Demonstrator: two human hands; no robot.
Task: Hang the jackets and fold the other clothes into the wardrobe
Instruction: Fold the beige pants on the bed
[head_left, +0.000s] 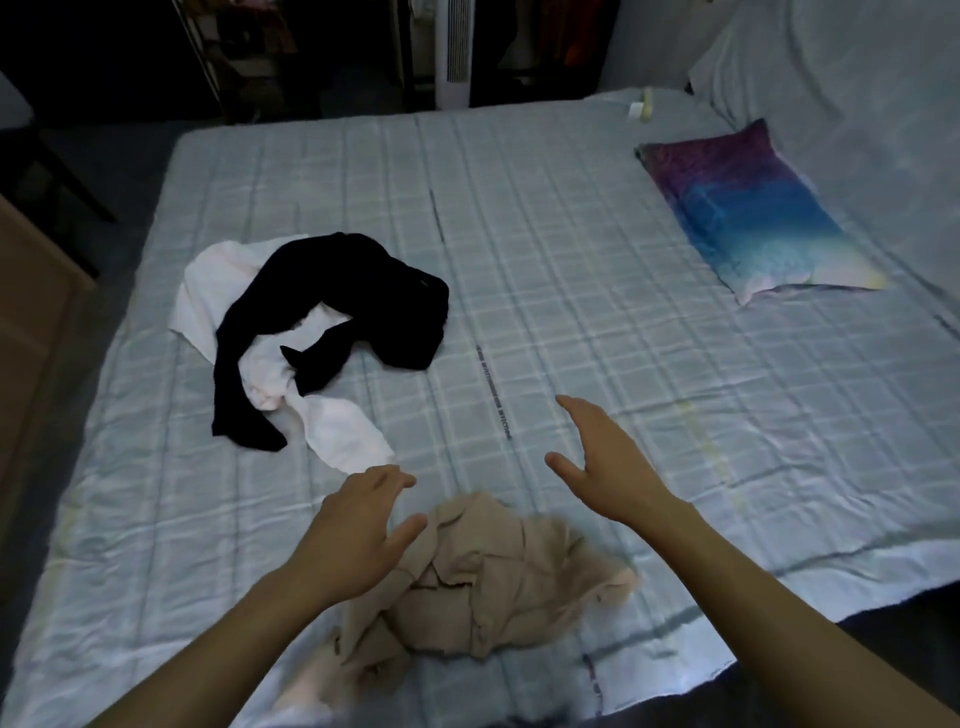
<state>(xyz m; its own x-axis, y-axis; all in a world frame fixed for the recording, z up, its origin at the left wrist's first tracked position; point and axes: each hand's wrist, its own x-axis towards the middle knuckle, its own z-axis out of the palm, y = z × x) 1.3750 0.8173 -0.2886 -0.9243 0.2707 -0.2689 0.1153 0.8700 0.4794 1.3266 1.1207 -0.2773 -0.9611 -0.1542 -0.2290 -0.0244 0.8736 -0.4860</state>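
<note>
A crumpled beige garment lies on the bed near its front edge, blurred as if in motion. My left hand hovers over its left side, fingers spread and holding nothing. My right hand is raised above the bed to the garment's upper right, fingers straight and apart, empty. Farther left on the bed lie a black garment and a white garment, tangled together.
A purple-and-blue pillow lies at the bed's right. A pale sheet-covered surface rises behind it. A white tower fan and dark shelving stand beyond the bed. A wooden piece of furniture sits at the left edge.
</note>
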